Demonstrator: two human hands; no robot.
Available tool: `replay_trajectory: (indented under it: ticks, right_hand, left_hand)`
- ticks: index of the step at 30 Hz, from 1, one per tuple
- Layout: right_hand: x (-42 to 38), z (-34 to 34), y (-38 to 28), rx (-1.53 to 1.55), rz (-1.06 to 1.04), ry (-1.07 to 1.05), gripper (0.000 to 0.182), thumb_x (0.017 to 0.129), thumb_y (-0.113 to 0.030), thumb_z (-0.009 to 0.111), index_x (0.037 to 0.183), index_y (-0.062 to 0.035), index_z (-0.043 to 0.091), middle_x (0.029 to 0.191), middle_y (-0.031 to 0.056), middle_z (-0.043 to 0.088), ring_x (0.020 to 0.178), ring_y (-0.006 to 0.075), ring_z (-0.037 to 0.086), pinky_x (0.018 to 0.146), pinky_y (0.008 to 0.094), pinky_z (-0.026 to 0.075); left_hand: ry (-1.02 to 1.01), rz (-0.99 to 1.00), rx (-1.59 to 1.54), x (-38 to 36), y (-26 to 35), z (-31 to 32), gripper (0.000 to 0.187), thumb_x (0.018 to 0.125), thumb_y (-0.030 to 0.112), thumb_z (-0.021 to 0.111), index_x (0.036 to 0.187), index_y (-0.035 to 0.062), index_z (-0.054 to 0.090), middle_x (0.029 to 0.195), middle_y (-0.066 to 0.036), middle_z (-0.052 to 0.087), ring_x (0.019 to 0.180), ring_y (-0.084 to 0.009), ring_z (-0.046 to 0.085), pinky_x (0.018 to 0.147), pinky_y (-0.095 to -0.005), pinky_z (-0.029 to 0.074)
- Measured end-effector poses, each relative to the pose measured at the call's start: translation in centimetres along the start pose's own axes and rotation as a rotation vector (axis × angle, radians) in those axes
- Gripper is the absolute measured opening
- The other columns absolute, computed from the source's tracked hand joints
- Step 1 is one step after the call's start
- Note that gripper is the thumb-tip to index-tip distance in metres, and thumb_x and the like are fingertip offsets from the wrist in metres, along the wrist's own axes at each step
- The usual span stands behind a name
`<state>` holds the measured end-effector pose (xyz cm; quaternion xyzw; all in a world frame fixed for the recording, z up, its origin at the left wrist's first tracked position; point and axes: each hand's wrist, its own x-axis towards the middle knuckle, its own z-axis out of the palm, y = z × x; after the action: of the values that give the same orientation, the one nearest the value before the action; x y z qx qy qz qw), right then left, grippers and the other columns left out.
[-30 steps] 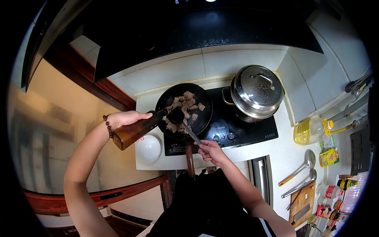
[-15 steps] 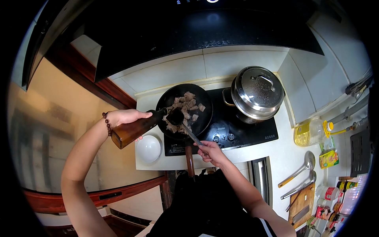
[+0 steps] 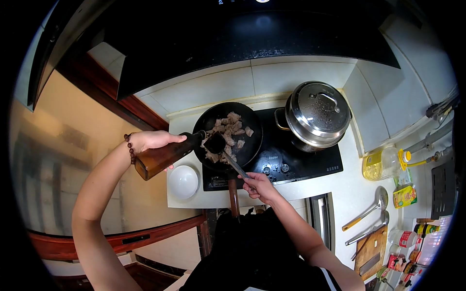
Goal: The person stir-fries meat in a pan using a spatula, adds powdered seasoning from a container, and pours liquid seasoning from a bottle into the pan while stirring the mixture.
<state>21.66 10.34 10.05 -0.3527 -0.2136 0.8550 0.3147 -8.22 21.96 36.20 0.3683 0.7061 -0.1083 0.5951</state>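
Observation:
My left hand (image 3: 158, 140) is wrapped round a brown bottle (image 3: 160, 159), which lies tilted with its neck at the left side of the black pan (image 3: 248, 116). The bottle's mouth is close to a ladle (image 3: 215, 144) held over the pan; the ladle's bowl looks dark inside. My right hand (image 3: 259, 188) grips the ladle's metal handle. Pieces of browned meat (image 3: 233, 127) lie in the pan, which rests on the left part of the black cooktop (image 3: 306, 162). Whether liquid is flowing from the bottle is too small to tell.
A lidded steel pot (image 3: 318, 116) stands on the cooktop's right. A white bowl (image 3: 184, 182) sits left of the pan handle (image 3: 233, 198). Rightward are an oil jug (image 3: 381, 165), a skimmer (image 3: 380, 198), a wooden board (image 3: 370, 252) and several jars. The range hood (image 3: 257, 36) hangs above.
The bottle and my left hand have shifted very slightly left and up, with the bottle a little less steeply tilted. My right hand and the ladle have hardly moved.

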Motion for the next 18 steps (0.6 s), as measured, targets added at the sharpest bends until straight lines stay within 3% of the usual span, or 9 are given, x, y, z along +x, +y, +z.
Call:
replay_trajectory:
  ticks: [18]
  right_hand:
    - [0.40, -0.23, -0.43, -0.031, 0.018, -0.015, 0.026, 0.108, -0.011, 0.047, 0.129, -0.0033, 0.060, 0.074, 0.0015, 0.056, 0.050, 0.0059, 0.038, 0.045, 0.0216, 0.024]
  left_hand:
    - [-0.015, -0.020, 0.046, -0.85, 0.77, -0.53, 0.057, 0.104, 0.059, 0.048, 0.116, 0.0040, 0.061, 0.093, -0.018, 0.070, 0.077, -0.0272, 0.072, 0.069, -0.0410, 0.060]
